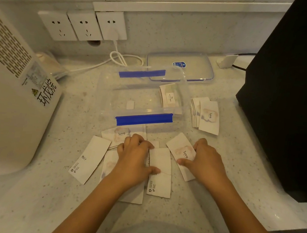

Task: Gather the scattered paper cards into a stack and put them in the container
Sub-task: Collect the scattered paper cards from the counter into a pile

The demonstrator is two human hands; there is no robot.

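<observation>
Several white paper cards lie scattered on the speckled counter in front of a clear plastic container (pixel 143 98) with blue clips. My left hand (pixel 135 156) presses down on a cluster of cards, thumb on a blank one (pixel 160 159). My right hand (pixel 204 160) rests on a tilted "love." card (pixel 180 149), fingers over its right edge. Another card (pixel 88 159) lies at the left, one (pixel 159 186) near my left wrist. A small stack (pixel 208 117) sits to the right of the container, and some cards (pixel 170 97) stand inside it.
The container's clear lid (pixel 180 66) lies behind it. A white appliance (pixel 9 91) stands at the left, a black box (pixel 287 92) at the right. Wall sockets (pixel 82 26) and a white cable (pixel 121 58) are at the back.
</observation>
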